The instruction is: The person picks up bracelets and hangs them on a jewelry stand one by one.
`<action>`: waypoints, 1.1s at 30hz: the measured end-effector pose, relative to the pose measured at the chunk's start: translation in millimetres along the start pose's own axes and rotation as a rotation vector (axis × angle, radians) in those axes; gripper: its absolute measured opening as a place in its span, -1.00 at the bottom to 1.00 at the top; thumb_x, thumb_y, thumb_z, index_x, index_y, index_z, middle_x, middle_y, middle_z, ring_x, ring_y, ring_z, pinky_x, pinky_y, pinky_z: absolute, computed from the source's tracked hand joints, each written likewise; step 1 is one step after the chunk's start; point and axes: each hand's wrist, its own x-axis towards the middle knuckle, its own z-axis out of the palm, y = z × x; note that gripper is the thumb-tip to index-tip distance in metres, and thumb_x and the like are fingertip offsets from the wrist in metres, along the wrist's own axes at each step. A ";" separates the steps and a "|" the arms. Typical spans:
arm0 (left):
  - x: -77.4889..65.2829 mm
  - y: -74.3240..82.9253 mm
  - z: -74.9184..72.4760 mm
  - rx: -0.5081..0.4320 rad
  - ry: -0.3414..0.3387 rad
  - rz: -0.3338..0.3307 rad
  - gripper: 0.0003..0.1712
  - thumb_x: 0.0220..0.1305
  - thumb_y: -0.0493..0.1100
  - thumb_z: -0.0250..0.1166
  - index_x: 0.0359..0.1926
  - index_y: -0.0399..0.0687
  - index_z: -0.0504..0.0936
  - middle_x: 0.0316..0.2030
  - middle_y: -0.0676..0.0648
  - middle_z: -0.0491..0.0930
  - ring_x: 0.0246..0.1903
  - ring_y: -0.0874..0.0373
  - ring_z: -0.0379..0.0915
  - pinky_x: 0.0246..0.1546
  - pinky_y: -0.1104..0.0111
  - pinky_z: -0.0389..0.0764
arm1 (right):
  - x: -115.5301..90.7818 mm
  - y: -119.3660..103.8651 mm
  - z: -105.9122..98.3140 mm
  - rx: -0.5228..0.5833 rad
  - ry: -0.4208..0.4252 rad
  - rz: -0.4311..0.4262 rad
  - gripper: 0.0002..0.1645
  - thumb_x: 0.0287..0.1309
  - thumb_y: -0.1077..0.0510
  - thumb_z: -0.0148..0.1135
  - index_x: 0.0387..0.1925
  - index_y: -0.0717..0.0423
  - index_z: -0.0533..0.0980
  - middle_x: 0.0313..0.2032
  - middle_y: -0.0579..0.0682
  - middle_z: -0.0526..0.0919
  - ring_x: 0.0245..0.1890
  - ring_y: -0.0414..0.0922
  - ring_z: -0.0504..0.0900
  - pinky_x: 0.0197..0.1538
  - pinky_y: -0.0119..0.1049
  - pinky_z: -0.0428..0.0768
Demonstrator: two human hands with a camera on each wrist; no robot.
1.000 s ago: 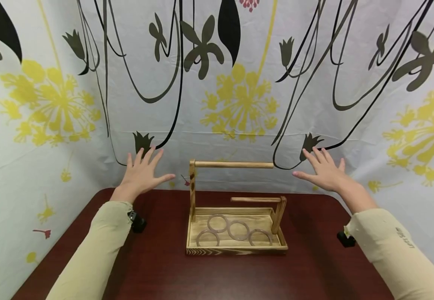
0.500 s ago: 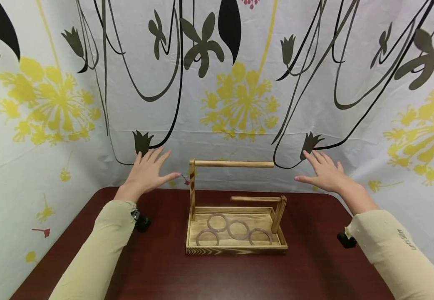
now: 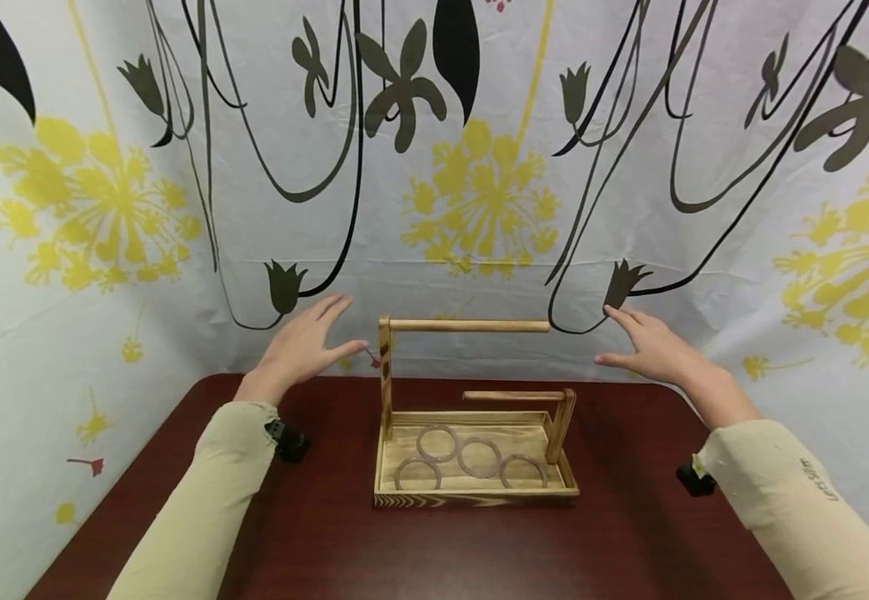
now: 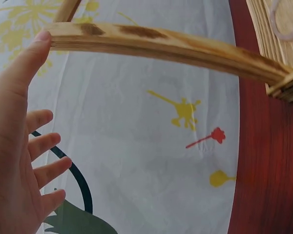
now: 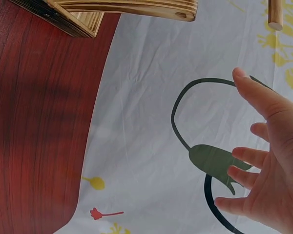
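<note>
A wooden bangle stand sits on the table, its tray topped by a tall post with a long rod and a short post with a shorter rod. Several pale translucent bangles lie flat in the tray. My left hand hovers left of the tall post, fingers extended and thumb toward it; in the left wrist view the thumb tip overlaps the post's upper end. Right of the stand, my right hand is raised with fingers spread, holding nothing. Bare rod ends point in opposite directions.
The dark red-brown table has rounded far corners. A white cloth with yellow, grey and black plant prints hangs behind and at both sides. Small black cameras are strapped at the left wrist and right wrist.
My left hand has moved rightward toward the tall post, its fingers drawing closer together. The right hand has dipped slightly, its fingers less spread. The stand and bangles stay in place.
</note>
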 end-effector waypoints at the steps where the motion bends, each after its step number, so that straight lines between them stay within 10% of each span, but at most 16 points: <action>1: 0.1 0.5 0.6 -0.022 0.001 -0.006 0.04 0.29 0.46 0.13 0.58 0.08 0.02 0.57 -0.16 -0.02 0.52 -0.20 0.00 0.41 -0.20 0.22 | 0.4 -0.3 0.0 0.001 -0.001 -0.004 0.20 0.23 -0.36 0.23 0.55 0.24 -0.06 0.43 0.56 0.00 0.38 0.55 0.02 0.33 0.47 0.14; 33: 13.0 18.1 34.1 -0.887 0.084 0.072 -0.32 0.38 -0.11 0.30 0.45 -0.04 0.31 0.44 -0.19 0.30 0.39 -0.22 0.28 0.42 -0.10 0.28 | -4.2 -13.7 1.8 -0.022 0.042 -0.076 0.00 0.27 -0.31 0.22 0.47 0.24 0.19 0.30 0.44 0.37 0.27 0.42 0.37 0.22 0.36 0.39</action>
